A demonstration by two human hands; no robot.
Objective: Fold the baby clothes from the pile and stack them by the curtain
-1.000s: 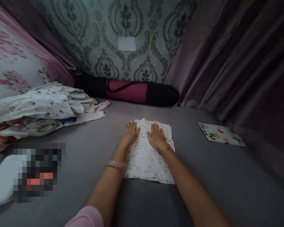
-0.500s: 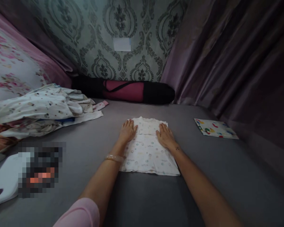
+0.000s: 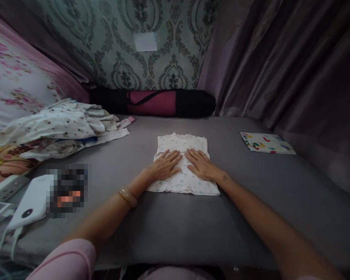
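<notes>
A small white garment [image 3: 182,186] with a faint print lies flat on the grey sheet, its upper edge toward the wall. My left hand [image 3: 166,165] rests palm down on its left half, fingers spread and pointing inward. On the right half, my right hand [image 3: 200,164] lies palm down too, fingers stretched out. The fingertips of both hands come close together near the garment's middle without touching. Neither hand grips anything.
A heap of printed clothes [image 3: 61,120] lies at the left, near a white device [image 3: 35,200] and a power strip [image 3: 8,188]. A folded colourful-print cloth [image 3: 268,143] is at the right. A black and red long bag [image 3: 154,103] lies by the wall.
Both hands have moved inward and down from the garment's upper side edges to its middle. The view has tilted downward, showing the bed's near edge and more of the power strip.
</notes>
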